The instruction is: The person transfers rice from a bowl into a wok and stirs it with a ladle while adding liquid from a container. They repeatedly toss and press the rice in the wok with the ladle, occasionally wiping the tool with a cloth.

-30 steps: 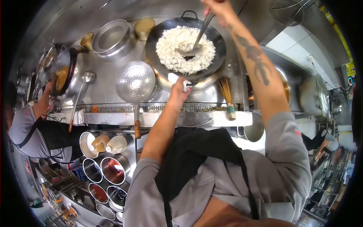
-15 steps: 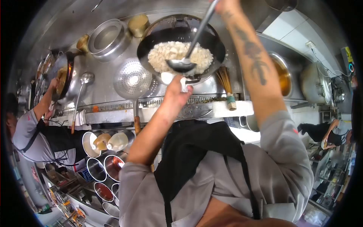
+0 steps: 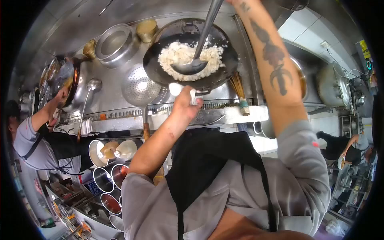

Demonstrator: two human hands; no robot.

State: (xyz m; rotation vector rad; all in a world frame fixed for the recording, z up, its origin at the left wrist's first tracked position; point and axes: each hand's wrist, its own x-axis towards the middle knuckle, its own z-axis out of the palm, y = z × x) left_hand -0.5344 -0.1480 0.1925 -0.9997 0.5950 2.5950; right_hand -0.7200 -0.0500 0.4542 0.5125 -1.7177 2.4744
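A black wok (image 3: 154,60) holds a mound of what looks like white rice (image 3: 176,50). My left hand (image 3: 188,103) is closed on the wok's near handle (image 3: 203,92), with a folded white cloth (image 3: 175,89) between. The bowl of a steel ladle (image 3: 189,67) rests on the rice, and its long handle rises to the top edge of the view. Up there, only a sliver of my right hand (image 3: 232,1) shows at the ladle's handle; its fingers are mostly cut off by the frame.
Left of the wok lies a perforated strainer (image 3: 140,86); stacked metal bowls (image 3: 114,42) stand behind it. A bamboo brush (image 3: 240,94) leans at right. Another ladle (image 3: 94,84) lies farther left, near a co-worker (image 3: 30,136). Several seasoning pots (image 3: 103,179) stand below left.
The wok has tipped and its near rim has come slightly toward me. The rice lies looser and more scattered. The ladle's bowl has shifted a little left.
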